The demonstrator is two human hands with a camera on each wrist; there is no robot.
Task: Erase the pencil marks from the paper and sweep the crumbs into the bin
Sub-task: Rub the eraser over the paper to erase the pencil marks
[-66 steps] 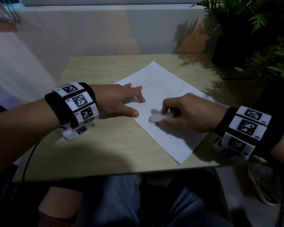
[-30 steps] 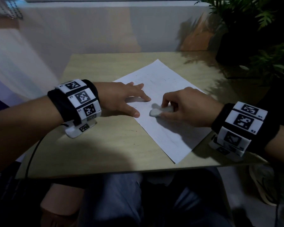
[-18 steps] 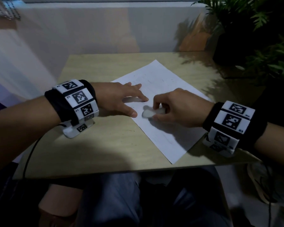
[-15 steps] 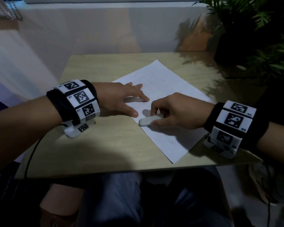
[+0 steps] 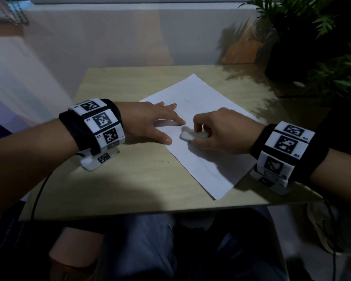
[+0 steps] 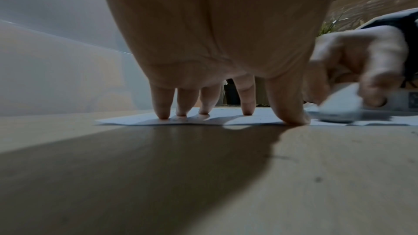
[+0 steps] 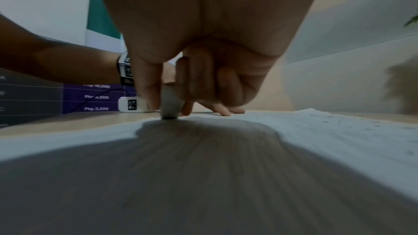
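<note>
A white sheet of paper [image 5: 201,102] lies askew on the light wooden table [image 5: 130,179], with faint pencil marks and small dark crumbs near its far end. My left hand [image 5: 150,122] rests flat on the sheet's left edge, fingers [image 6: 162,103] spread and pressing it down. My right hand [image 5: 221,130] pinches a white eraser [image 5: 190,135] between thumb and fingers, its end touching the paper just right of my left thumb. The eraser [image 7: 170,103] stands on the sheet in the right wrist view and is blurred [image 6: 339,104] in the left wrist view. No bin is in view.
Dark potted plants [image 5: 316,47] crowd the table's far right corner. A pale wall [image 5: 120,37] runs behind the table. My knees [image 5: 150,250] are under the near edge. A cable [image 5: 39,191] hangs from the left wrist device.
My right hand has been rubbing the eraser back and forth over the paper's middle left, and it now sits a little farther from the near edge. The left hand has stayed put.
</note>
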